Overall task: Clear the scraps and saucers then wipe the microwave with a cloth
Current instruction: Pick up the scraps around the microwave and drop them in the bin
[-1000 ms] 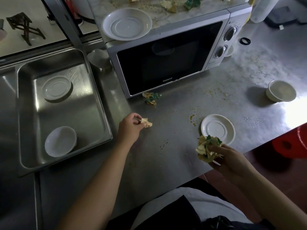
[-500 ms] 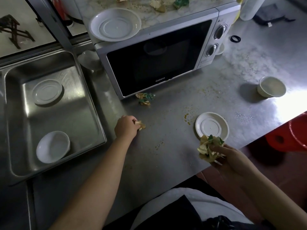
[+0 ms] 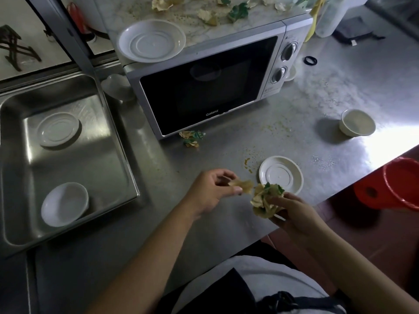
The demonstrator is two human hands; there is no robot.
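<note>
My left hand point(image 3: 212, 191) pinches a crumpled yellowish scrap point(image 3: 242, 185) just above the steel counter. Beside it my right hand point(image 3: 292, 211) grips a bunch of yellow and green scraps point(image 3: 265, 199). The single scrap touches the bunch. A white saucer point(image 3: 281, 174) lies on the counter just behind the bunch. More scraps point(image 3: 191, 138) lie under the front edge of the silver microwave point(image 3: 204, 91). On its top stand a white saucer point(image 3: 152, 40) and several scraps point(image 3: 210, 13).
A steel sink point(image 3: 108, 141) at the left holds a saucer point(image 3: 57, 130) and a small bowl point(image 3: 64, 203). A pale bowl point(image 3: 357, 122) stands at the right of the counter. A red bin point(image 3: 399, 184) stands below the counter's right edge. Crumbs speckle the counter point(image 3: 267, 137).
My left hand lifted the scrap off the counter and carried it right to the bunch in my right hand. The camera view shifted slightly.
</note>
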